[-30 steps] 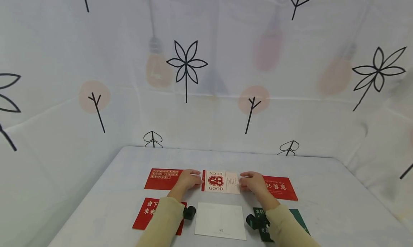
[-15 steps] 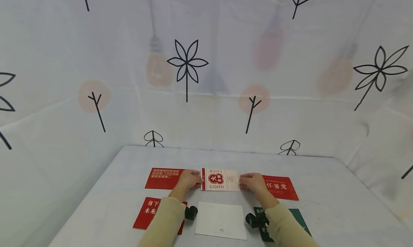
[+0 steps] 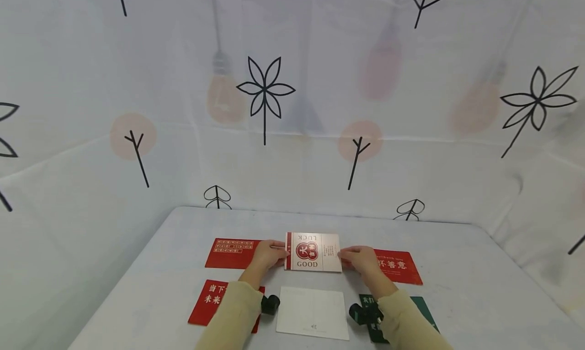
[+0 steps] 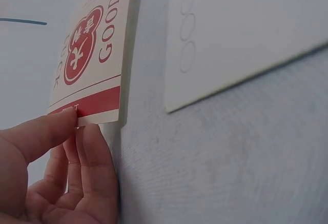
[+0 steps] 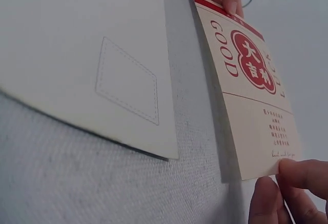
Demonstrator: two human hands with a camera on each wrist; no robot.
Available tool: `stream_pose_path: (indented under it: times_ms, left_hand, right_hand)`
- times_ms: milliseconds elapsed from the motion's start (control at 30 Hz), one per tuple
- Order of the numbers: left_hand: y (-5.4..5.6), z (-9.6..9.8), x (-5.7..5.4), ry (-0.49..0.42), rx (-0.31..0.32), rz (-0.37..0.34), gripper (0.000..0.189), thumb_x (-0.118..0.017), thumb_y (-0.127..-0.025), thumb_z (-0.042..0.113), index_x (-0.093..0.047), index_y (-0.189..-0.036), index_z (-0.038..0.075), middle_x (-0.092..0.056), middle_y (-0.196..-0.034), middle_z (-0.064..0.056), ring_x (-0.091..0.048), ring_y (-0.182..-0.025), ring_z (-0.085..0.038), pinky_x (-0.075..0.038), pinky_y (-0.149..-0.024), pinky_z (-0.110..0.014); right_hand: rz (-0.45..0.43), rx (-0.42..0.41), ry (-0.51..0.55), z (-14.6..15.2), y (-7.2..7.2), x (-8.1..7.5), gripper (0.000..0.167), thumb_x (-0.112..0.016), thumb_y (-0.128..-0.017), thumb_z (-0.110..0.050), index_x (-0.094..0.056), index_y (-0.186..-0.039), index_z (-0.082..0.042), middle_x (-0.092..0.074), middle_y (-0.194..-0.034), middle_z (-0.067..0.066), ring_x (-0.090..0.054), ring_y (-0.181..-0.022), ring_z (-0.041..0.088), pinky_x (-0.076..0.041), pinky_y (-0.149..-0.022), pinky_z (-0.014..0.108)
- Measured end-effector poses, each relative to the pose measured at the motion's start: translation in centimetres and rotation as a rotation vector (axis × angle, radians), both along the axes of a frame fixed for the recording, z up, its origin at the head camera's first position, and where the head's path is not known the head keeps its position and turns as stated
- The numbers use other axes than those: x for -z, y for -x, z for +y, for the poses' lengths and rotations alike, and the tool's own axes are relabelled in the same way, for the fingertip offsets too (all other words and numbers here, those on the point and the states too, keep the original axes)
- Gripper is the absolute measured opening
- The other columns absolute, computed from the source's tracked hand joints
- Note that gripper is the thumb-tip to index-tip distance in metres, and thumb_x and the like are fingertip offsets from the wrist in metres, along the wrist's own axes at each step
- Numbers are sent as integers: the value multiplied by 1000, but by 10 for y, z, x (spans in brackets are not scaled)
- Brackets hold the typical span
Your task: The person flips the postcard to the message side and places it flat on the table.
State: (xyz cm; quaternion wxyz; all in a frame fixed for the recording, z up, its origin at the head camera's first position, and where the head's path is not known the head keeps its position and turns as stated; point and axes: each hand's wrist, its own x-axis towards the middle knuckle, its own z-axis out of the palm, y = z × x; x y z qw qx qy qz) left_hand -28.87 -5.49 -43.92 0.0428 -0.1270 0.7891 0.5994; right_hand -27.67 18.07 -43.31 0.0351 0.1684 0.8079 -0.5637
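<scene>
Between my two hands is a cream card [image 3: 317,253] with a red stripe, a red emblem and the words GOOD LUCK. Its far edge is raised, so the printed face tilts toward me. My left hand [image 3: 266,254] pinches the striped short end, thumb on the printed face and fingers behind, as the left wrist view shows. At the opposite end, near the small print, my right hand [image 3: 361,260] pinches the card's edge between thumb and fingers. A white card [image 3: 313,312] with a faint stamp box lies flat just in front of the cream one.
Red cards lie at the back left [image 3: 228,258], front left [image 3: 203,309] and back right [image 3: 403,266]. A green card [image 3: 422,308] is partly under my right sleeve in view. Behind the white table [image 3: 137,289] hangs a patterned cloth [image 3: 292,177].
The cream card lay flatter a second ago; its far edge has come up, tilting the face toward me. Both hands stay at its ends, and the other cards have not moved.
</scene>
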Motion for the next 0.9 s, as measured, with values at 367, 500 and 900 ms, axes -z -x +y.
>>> stream_pose_path:
  times_ms: [367, 500, 900]
  left_hand:
    - [-3, -5, -3, -35, 24, 12, 22, -68, -85, 13, -65, -103, 0, -63, -86, -9, -59, -73, -18, -54, -64, -26]
    - [-3, -5, -4, -25, 33, 31, 20, -67, -86, 16, -66, -100, 2, -63, -86, -8, -58, -74, -19, -53, -65, -26]
    - [-4, -8, -9, -91, 58, 28, 25, -67, -87, 20, -64, -105, 2, -63, -89, -8, -62, -72, -16, -54, -69, -26]
  right_hand:
    - [2, -1, -4, 1, -3, -6, 34, -66, -86, -19, -61, -109, 6, -65, -92, 13, -59, -74, 18, -52, -65, 26]
    - [22, -5, 28, 1, -5, -6, 34, -64, -88, -20, -61, -109, 7, -64, -90, 13, -59, -73, 19, -53, -67, 28]
    - [76, -31, 183, 2, -8, -9, 32, -57, -92, -16, -58, -111, 10, -66, -82, 11, -64, -70, 17, -55, -67, 27]
